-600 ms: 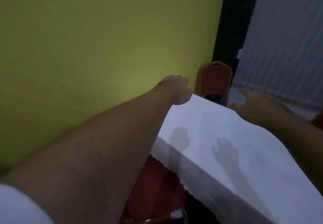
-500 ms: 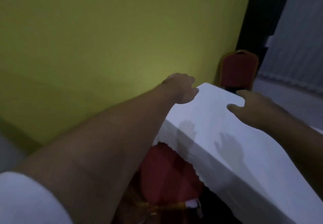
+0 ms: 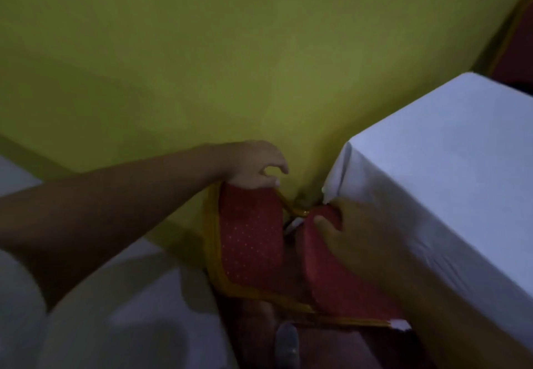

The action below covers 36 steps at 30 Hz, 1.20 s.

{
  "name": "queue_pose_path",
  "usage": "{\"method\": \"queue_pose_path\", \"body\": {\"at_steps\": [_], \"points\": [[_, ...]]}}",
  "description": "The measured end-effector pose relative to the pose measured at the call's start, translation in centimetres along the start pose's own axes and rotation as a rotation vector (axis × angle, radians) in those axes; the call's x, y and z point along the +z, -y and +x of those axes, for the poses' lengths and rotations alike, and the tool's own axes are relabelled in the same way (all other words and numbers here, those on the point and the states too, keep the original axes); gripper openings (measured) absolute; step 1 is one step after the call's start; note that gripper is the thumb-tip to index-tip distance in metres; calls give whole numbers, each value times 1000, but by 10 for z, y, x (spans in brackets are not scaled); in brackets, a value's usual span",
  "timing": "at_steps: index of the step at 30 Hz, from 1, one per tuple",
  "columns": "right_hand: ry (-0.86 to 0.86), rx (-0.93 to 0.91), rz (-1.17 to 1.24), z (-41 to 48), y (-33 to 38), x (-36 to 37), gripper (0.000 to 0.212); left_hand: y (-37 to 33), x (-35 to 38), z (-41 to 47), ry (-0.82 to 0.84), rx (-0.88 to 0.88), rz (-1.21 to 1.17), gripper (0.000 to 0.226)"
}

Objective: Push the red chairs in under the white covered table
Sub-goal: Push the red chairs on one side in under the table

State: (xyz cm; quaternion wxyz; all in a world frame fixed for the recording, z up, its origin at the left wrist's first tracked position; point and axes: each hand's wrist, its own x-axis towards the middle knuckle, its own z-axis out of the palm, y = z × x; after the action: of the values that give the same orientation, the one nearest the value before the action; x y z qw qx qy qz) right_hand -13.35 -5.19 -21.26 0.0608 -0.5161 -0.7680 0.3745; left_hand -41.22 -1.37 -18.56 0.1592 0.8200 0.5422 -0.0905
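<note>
A red chair with a gold frame stands between me and the white covered table (image 3: 450, 149). Its dotted red backrest (image 3: 251, 239) faces me at bottom centre, and its seat cushion (image 3: 326, 276) reaches toward the tablecloth's hanging corner. My left hand (image 3: 253, 164) grips the top edge of the backrest. My right hand (image 3: 343, 230) presses on the far corner of the seat cushion, right at the cloth's corner. A second red chair (image 3: 516, 51) shows only as a sliver at the right edge, beyond the table.
A yellow-green wall (image 3: 202, 51) runs close behind the chair and along the table's left side. Pale floor (image 3: 138, 311) lies at the lower left. The scene is dim and somewhat blurred.
The view has swung down and left. Both hands have left the tabletop and come down onto the near chair: the left onto its backrest top, the right onto its seat.
</note>
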Motion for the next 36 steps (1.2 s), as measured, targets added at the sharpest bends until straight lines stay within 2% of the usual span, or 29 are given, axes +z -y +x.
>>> {"method": "queue_pose_path", "body": {"at_steps": [3, 6, 10, 13, 22, 27, 36], "points": [[111, 14, 41, 35, 34, 57, 48, 64, 21, -13, 72, 32, -7, 50], [190, 43, 127, 55, 73, 98, 52, 112, 30, -24, 142, -10, -45, 52], [322, 35, 178, 67, 110, 142, 57, 136, 52, -34, 70, 104, -163, 34], [309, 4, 129, 70, 118, 159, 62, 139, 69, -30, 23, 175, -170, 17], [254, -99, 78, 75, 116, 166, 48, 137, 81, -22, -98, 265, -155, 21], [212, -144, 64, 67, 107, 160, 52, 122, 80, -18, -165, 284, -134, 23], [241, -190, 72, 34, 59, 132, 55, 63, 92, -13, -238, 202, -164, 21]]}}
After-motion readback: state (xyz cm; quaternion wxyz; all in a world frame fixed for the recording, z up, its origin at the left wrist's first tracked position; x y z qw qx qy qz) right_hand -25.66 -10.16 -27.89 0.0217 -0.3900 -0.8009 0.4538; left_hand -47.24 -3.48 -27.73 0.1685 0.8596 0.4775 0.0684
